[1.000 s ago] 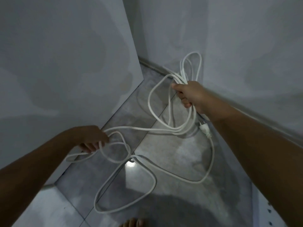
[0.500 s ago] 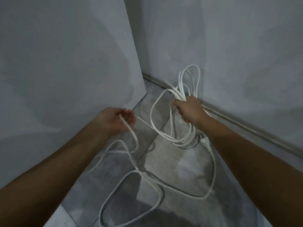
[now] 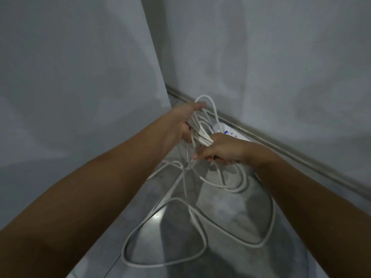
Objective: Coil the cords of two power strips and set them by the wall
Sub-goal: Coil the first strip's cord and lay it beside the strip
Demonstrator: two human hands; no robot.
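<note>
A long white cord (image 3: 200, 233) lies in loose loops on the grey floor. Several of its loops are bunched together and held up between my hands. My right hand (image 3: 222, 149) is closed around the bunch from below. My left hand (image 3: 180, 121) presses against the bunch from the left, fingers stretched toward the wall, with strands running under its palm. Behind my right hand a white power strip (image 3: 228, 130) with small blue marks lies on the floor by the wall, mostly hidden. I see no second strip.
A grey wall (image 3: 281, 67) with a baseboard (image 3: 301, 157) runs along the right. A tall grey panel (image 3: 80, 77) stands on the left, forming a narrow corner. The tiled floor (image 3: 230, 213) between them is glossy.
My left hand has risen from the floor loops and carried a strand up to the bunch in my right hand. The view has moved closer to the corner.
</note>
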